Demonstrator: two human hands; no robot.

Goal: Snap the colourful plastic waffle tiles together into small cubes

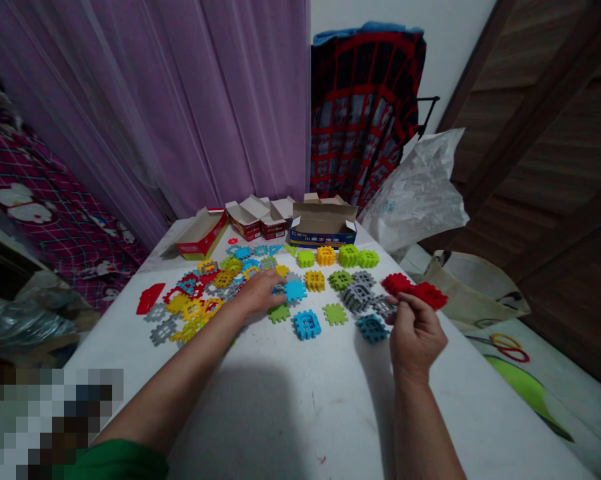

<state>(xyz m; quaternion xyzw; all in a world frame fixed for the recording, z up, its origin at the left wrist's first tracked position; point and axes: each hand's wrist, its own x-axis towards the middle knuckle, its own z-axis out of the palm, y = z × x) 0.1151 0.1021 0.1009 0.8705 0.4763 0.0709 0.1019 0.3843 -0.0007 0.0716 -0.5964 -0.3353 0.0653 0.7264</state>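
My left hand (261, 292) reaches to the right edge of a loose pile of plastic interlocking tiles, its thumb and fingers closed on a light blue tile (295, 289). A lime green tile (279, 313) lies just below those fingertips. My right hand (418, 332) pinches a grey lattice tile (382, 305) between thumb and fingers. Beside it sit a stack of grey tiles (356, 297) and a teal stack (371, 328). Red stacked tiles (430, 295) lie just beyond the right knuckles. A blue stack (307, 325) and a flat green tile (335, 314) rest between my hands.
Open cardboard boxes, among them a blue one (323, 237) and a red one (203, 235), line the table's back. Yellow (315, 281) and green stacks (349, 255) stand before them. Right of the table are a clear plastic bag (420, 193), a fabric bag (473, 293) and scissors (510, 348).
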